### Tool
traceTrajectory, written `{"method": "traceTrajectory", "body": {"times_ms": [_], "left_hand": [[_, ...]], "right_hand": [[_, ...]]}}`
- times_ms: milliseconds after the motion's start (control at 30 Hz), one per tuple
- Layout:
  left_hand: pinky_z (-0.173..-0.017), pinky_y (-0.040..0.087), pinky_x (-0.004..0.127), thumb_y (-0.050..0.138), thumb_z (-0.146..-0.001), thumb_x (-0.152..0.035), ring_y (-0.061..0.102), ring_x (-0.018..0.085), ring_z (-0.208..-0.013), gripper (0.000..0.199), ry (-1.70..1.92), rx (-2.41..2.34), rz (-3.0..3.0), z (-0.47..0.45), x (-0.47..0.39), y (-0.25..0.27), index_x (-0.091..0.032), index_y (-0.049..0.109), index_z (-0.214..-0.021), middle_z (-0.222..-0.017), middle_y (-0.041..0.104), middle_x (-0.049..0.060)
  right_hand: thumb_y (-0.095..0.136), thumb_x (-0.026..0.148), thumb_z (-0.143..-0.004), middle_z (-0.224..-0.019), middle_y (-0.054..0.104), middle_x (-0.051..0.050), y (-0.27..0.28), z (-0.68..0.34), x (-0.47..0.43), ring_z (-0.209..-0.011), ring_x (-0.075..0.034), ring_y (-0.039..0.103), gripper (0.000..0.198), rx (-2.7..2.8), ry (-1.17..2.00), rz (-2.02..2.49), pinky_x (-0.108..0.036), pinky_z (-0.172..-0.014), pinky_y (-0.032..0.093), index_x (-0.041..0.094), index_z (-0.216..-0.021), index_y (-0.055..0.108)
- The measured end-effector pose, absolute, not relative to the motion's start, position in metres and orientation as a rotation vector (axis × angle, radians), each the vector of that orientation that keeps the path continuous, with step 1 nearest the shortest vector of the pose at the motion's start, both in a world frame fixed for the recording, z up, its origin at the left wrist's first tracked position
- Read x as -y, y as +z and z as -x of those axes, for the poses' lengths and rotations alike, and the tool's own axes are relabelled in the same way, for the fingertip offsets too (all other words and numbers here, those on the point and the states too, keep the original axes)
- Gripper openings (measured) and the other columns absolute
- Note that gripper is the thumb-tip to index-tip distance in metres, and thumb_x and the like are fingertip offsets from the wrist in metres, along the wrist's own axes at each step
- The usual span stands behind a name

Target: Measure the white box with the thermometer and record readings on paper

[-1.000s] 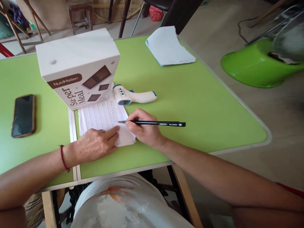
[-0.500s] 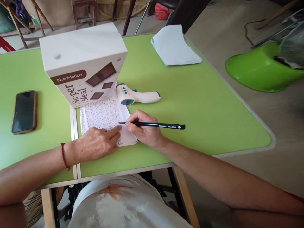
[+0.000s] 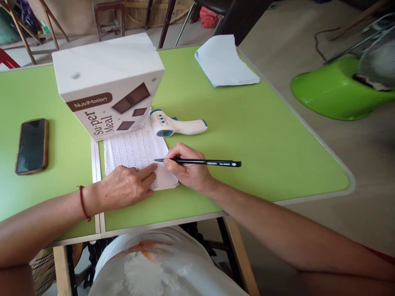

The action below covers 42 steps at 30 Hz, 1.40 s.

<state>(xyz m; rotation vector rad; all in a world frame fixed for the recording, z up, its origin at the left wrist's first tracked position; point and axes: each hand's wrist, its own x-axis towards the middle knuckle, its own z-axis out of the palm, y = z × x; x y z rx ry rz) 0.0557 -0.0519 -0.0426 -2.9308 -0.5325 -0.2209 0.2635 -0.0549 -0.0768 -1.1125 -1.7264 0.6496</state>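
My right hand [image 3: 189, 167] grips a black pen [image 3: 212, 163] in a writing hold, its tip on a stack of paper [image 3: 132, 148] covered with rows of handwriting. Flat across the lower part of the sheets lies my left hand [image 3: 128, 187], index finger stretched toward the pen tip and the other fingers partly curled out of sight. A white and blue infrared thermometer [image 3: 182, 126] rests at the upper right edge of the paper. Behind it, a white NutriMotion box [image 3: 108, 90] stands upright on the green table and hides the top of the sheets.
A phone [image 3: 32, 146] in a brown case lies at the left of the table [image 3: 262, 135]. Folded white paper [image 3: 226, 61] sits near the far right edge. Beyond the table, a bright green plastic object [image 3: 333, 90] is on the right, and a wooden stool [image 3: 109, 18] stands behind.
The whole view has shifted very slightly. Both hands, the pen and the paper stay in nearly the same places.
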Motion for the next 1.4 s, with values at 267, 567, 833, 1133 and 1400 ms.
{"method": "traceTrajectory", "body": {"times_ms": [267, 567, 833, 1133, 1400], "left_hand": [[-0.038, 0.046, 0.032, 0.051, -0.094, -0.033, 0.060, 0.014, -0.050, 0.027, -0.226, 0.526, 2.929, -0.0553, 0.0520, -0.0432, -0.011, 0.063, -0.105, -0.128, 0.061, 0.010], [-0.040, 0.048, 0.032, 0.050, -0.094, -0.032, 0.061, 0.015, -0.051, 0.027, -0.195, 0.533, 2.942, -0.0547, 0.0517, -0.0417, -0.011, 0.063, -0.106, -0.129, 0.060, 0.011], [-0.040, 0.049, 0.034, 0.053, -0.093, -0.033, 0.062, 0.016, -0.052, 0.028, -0.170, 0.548, 2.957, -0.0549, 0.0519, -0.0404, -0.011, 0.063, -0.108, -0.130, 0.059, 0.008], [-0.040, 0.050, 0.034, 0.056, -0.092, -0.034, 0.062, 0.015, -0.051, 0.028, -0.185, 0.549, 2.950, -0.0549, 0.0518, -0.0406, -0.012, 0.064, -0.107, -0.130, 0.060, 0.007], [-0.041, 0.048, 0.031, 0.053, -0.093, -0.033, 0.061, 0.014, -0.051, 0.027, -0.166, 0.537, 2.951, -0.0545, 0.0509, -0.0401, -0.011, 0.063, -0.106, -0.130, 0.059, 0.011]], "right_hand": [[0.053, 0.017, -0.079, -0.057, 0.050, 0.005, -0.0765, -0.2628, 0.0543, -0.048, -0.008, 0.044, 0.015, 1.738, 0.610, 1.099, -0.020, -0.044, 0.034, 0.021, -0.066, 0.047], [0.053, 0.018, -0.079, -0.057, 0.051, 0.005, -0.0760, -0.2646, 0.0537, -0.048, -0.009, 0.046, 0.015, 1.764, 0.631, 1.097, -0.021, -0.044, 0.035, 0.021, -0.066, 0.047], [0.053, 0.017, -0.079, -0.056, 0.051, 0.005, -0.0756, -0.2638, 0.0538, -0.047, -0.009, 0.045, 0.015, 1.757, 0.611, 1.092, -0.021, -0.044, 0.035, 0.021, -0.066, 0.046], [0.052, 0.018, -0.080, -0.056, 0.049, 0.006, -0.0762, -0.2627, 0.0538, -0.046, -0.009, 0.042, 0.015, 1.729, 0.604, 1.099, -0.022, -0.043, 0.033, 0.022, -0.066, 0.045], [0.052, 0.019, -0.079, -0.056, 0.049, 0.005, -0.0756, -0.2634, 0.0542, -0.047, -0.009, 0.044, 0.015, 1.747, 0.642, 1.104, -0.022, -0.043, 0.034, 0.022, -0.066, 0.044]]}}
